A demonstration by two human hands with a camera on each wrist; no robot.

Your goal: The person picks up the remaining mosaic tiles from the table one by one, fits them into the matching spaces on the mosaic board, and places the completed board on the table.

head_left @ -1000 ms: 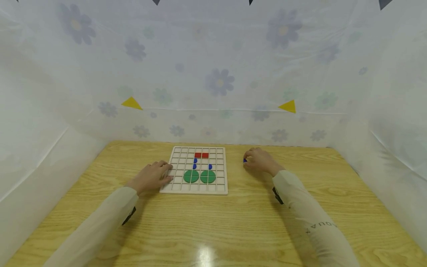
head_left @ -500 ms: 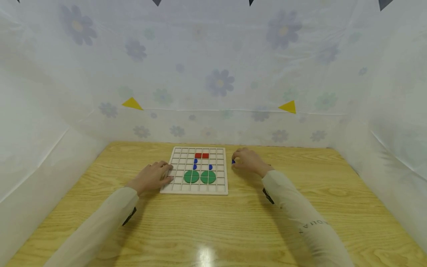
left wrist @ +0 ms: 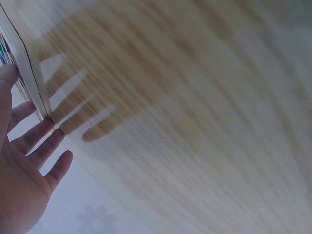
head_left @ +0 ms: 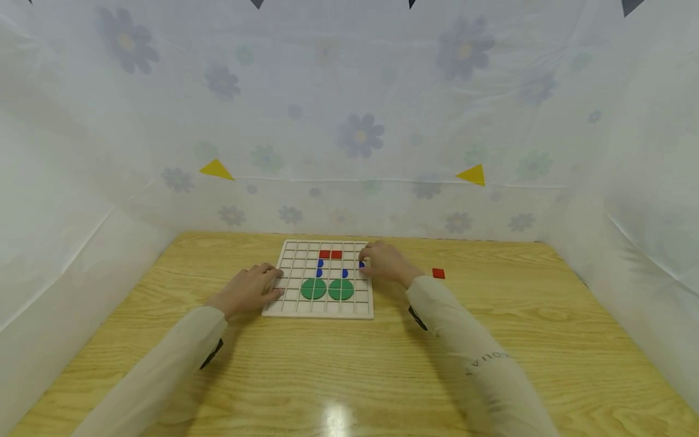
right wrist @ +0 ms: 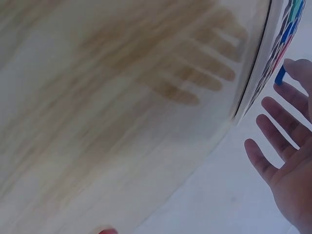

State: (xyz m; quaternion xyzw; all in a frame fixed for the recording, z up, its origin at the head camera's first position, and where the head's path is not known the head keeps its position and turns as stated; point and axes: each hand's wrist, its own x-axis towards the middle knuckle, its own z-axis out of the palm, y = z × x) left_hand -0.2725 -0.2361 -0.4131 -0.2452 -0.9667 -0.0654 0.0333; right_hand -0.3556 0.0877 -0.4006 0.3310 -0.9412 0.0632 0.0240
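Observation:
A white grid board [head_left: 318, 315] lies on the table with two red squares [head_left: 330, 255], several blue half-circles [head_left: 320, 268] and two green discs [head_left: 314, 289] in it. My left hand [head_left: 247, 290] rests on the board's left edge, its fingers spread over the rim; in the left wrist view those fingers [left wrist: 44, 134] look fairly straight. Over the board's right edge, my right hand [head_left: 388, 263] pinches a small blue half-circle piece [right wrist: 280, 75] between thumb and index finger, the other fingers extended. That piece sits slightly above the board's surface.
A loose red square [head_left: 438, 273] lies on the wooden table [head_left: 327, 370] right of the board. Pale flowered curtains [head_left: 360, 182] enclose the table at the back and both sides, with two yellow triangles [head_left: 471, 175] on the back one.
My right hand has moved left from the table to the board's right edge, carrying the blue half-circle. The red square on the table has come into sight. My left hand has stayed put.

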